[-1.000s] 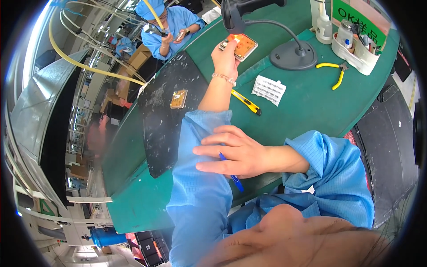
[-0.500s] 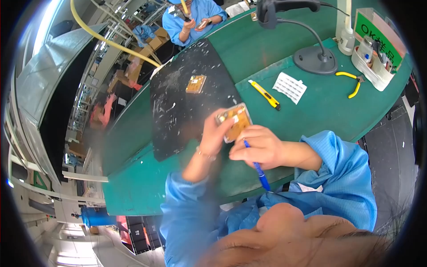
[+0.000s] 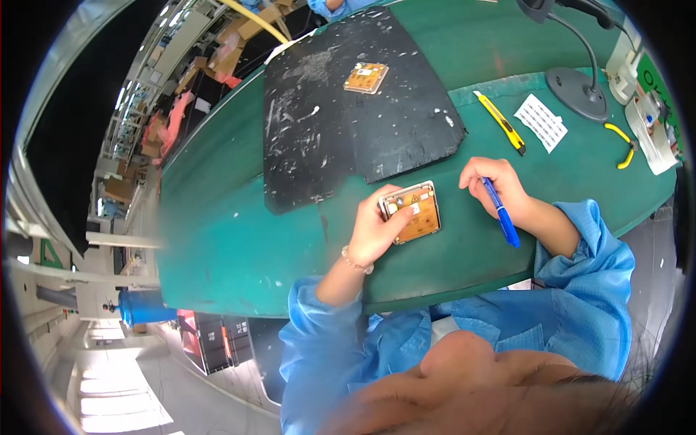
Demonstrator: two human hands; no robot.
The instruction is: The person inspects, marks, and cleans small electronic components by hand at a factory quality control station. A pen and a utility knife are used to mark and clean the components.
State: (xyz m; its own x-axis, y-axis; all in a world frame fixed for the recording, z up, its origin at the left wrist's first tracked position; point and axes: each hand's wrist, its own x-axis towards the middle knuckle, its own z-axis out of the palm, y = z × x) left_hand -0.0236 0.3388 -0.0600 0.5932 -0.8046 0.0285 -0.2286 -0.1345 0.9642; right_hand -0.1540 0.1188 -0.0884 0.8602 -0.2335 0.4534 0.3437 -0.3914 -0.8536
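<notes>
My left hand (image 3: pixel 378 230) grips a flat, square-cornered module (image 3: pixel 419 223) with an orange-brown face and a pale rim, the thumb lying across its face. To the right, apart from the module, my right hand (image 3: pixel 500 187) is closed round a blue pen (image 3: pixel 502 214), which slants down toward me. What the pen's far end looks like is hidden by the fingers. A second module (image 3: pixel 366 77) of the same look rests on the black mat (image 3: pixel 304 156), farther off.
On the green table (image 3: pixel 464 268), a yellow utility knife (image 3: pixel 500 123) lies beside a white label sheet (image 3: pixel 541 122). Farther right are a scanner stand (image 3: pixel 578 94), yellow-handled pliers (image 3: pixel 621 145) and a white holder (image 3: pixel 649 138) with small items. Another person's sleeve (image 3: pixel 348 6) shows at the top.
My right hand with the pen has moved away from the module, to the right. The module in my left hand is now held lower against the table, and the view has shifted.
</notes>
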